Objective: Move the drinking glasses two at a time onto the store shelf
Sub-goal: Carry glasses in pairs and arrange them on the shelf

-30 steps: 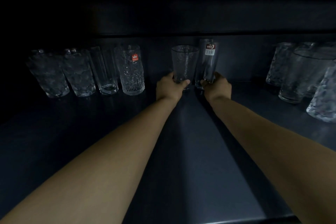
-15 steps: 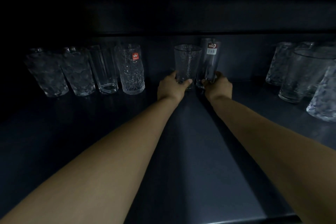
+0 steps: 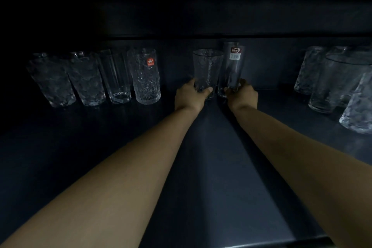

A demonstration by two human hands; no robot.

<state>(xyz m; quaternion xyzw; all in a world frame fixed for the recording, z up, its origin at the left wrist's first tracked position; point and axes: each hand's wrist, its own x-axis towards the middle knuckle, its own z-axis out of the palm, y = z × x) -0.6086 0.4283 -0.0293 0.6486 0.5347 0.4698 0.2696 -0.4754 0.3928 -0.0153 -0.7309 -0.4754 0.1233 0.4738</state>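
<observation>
Both arms reach deep into a dark store shelf [image 3: 217, 167]. My left hand [image 3: 188, 97] grips the base of a textured tumbler [image 3: 207, 70], which stands upright near the back wall. My right hand [image 3: 242, 96] grips the lower part of a taller, smooth glass [image 3: 231, 66] with a red and white label near its rim. The two glasses stand side by side, almost touching. Whether their bases rest on the shelf is hidden by my fingers.
Several glasses stand in a row at the back left, among them a clear smooth one [image 3: 116, 78] and a pebbled one with a red sticker [image 3: 146, 76]. More textured glasses [image 3: 334, 82] cluster at the right. The shelf's front edge [image 3: 241, 244] runs along the bottom.
Both hands with their glasses have shifted slightly to the right and a little farther back. The grips are unchanged.
</observation>
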